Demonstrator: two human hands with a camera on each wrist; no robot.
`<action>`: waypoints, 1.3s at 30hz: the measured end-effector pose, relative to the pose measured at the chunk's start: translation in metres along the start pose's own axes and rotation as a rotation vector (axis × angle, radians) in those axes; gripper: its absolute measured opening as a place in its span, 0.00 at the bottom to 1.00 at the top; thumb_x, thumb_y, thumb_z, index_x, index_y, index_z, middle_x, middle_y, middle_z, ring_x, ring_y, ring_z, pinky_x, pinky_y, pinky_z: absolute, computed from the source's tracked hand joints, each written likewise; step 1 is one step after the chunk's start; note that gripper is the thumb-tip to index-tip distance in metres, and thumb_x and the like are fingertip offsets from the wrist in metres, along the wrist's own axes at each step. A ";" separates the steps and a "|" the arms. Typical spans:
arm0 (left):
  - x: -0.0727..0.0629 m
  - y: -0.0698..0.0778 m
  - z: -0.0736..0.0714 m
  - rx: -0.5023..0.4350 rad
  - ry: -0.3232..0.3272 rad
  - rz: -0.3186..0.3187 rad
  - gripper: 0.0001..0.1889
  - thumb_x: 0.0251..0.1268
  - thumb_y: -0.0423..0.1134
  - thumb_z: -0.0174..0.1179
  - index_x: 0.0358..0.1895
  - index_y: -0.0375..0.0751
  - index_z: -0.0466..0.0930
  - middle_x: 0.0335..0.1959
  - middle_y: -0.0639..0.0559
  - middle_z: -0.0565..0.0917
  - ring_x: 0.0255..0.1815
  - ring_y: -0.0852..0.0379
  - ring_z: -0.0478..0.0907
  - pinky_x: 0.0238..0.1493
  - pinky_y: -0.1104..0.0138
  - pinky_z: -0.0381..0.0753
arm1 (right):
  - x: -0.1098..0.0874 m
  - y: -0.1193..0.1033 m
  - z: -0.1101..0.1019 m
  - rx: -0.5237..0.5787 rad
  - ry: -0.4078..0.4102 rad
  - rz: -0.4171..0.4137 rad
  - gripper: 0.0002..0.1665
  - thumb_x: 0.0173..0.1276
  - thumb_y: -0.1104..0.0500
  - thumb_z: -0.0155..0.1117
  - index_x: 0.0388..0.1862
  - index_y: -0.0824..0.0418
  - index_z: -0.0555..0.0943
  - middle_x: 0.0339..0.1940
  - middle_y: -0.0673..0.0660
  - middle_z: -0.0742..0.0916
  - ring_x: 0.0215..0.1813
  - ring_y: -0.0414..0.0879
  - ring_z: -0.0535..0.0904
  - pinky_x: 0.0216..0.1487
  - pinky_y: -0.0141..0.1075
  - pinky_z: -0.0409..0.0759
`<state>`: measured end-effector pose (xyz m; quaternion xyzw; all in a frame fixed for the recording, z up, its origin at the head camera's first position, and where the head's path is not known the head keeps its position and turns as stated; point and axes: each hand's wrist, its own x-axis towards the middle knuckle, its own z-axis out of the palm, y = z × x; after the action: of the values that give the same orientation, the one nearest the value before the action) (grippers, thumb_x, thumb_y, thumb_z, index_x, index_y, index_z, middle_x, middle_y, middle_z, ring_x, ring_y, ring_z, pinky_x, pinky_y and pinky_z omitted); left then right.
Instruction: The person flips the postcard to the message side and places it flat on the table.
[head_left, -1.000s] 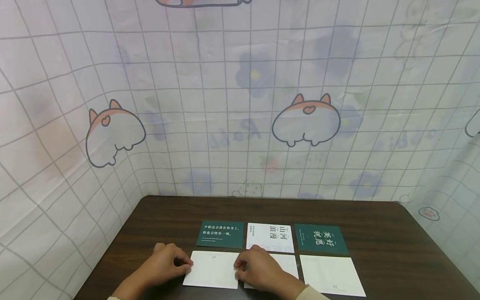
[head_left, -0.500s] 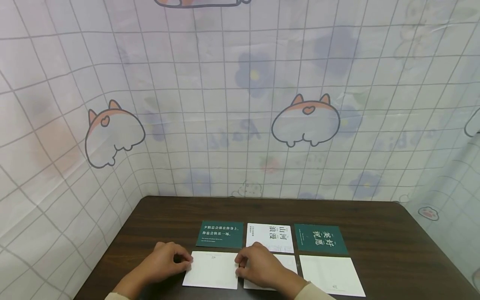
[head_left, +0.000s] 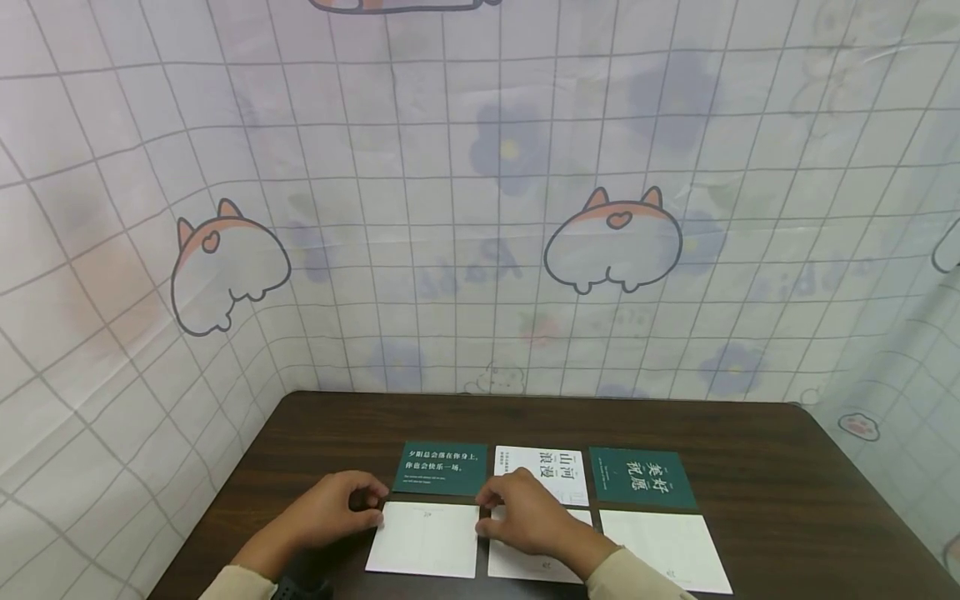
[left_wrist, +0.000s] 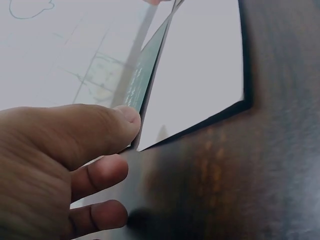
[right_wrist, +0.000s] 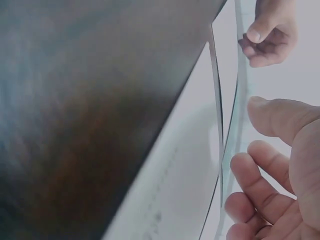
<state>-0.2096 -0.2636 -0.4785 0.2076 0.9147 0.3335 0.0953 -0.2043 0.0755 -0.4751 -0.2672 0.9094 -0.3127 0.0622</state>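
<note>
In the head view, a white blank-faced card [head_left: 423, 542] lies flat at the front left of two rows of cards. My left hand [head_left: 330, 510] hovers by its far left corner, fingers loosely bent and nothing held. Over the middle white card [head_left: 534, 565] is my right hand [head_left: 525, 515], its fingertips by the left card's right edge. The right wrist view shows the right hand's fingers [right_wrist: 250, 172] relaxed, apart from the cards. In the left wrist view, the thumb [left_wrist: 131, 119] overlaps the white card's corner; whether it touches is unclear.
Behind lie a green card [head_left: 441, 468], a white card with large characters [head_left: 551, 467] and another green card [head_left: 641, 477]. A third white card [head_left: 663, 550] is at front right. The dark wooden table [head_left: 765, 467] meets a gridded curtain [head_left: 450, 317] at the back.
Both hands have risen slightly away from the front left card's sides, toward its far edge. More of the middle white card shows below the right hand. The cards look nearly unmoved.
</note>
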 end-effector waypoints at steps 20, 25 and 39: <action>0.018 -0.006 -0.014 0.092 0.066 0.013 0.20 0.59 0.43 0.76 0.53 0.41 0.85 0.49 0.54 0.86 0.53 0.47 0.79 0.56 0.46 0.76 | 0.020 0.012 -0.012 -0.095 0.072 0.024 0.34 0.59 0.46 0.79 0.60 0.60 0.81 0.56 0.56 0.85 0.65 0.58 0.73 0.65 0.57 0.70; 0.022 -0.005 -0.016 0.110 0.075 -0.034 0.22 0.57 0.43 0.77 0.55 0.43 0.84 0.53 0.53 0.85 0.59 0.41 0.77 0.62 0.36 0.67 | 0.023 0.013 -0.014 -0.100 0.076 0.026 0.37 0.58 0.46 0.79 0.62 0.61 0.80 0.61 0.58 0.83 0.68 0.61 0.71 0.68 0.58 0.67; 0.041 -0.005 -0.015 0.165 0.085 -0.118 0.25 0.52 0.43 0.80 0.56 0.50 0.85 0.55 0.54 0.82 0.63 0.43 0.72 0.65 0.35 0.62 | 0.035 0.021 -0.016 -0.141 0.052 0.021 0.39 0.58 0.45 0.79 0.64 0.61 0.79 0.64 0.60 0.81 0.70 0.61 0.69 0.69 0.58 0.66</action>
<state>-0.2525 -0.2581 -0.4718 0.1461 0.9528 0.2595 0.0587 -0.2483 0.0795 -0.4727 -0.2531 0.9331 -0.2543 0.0227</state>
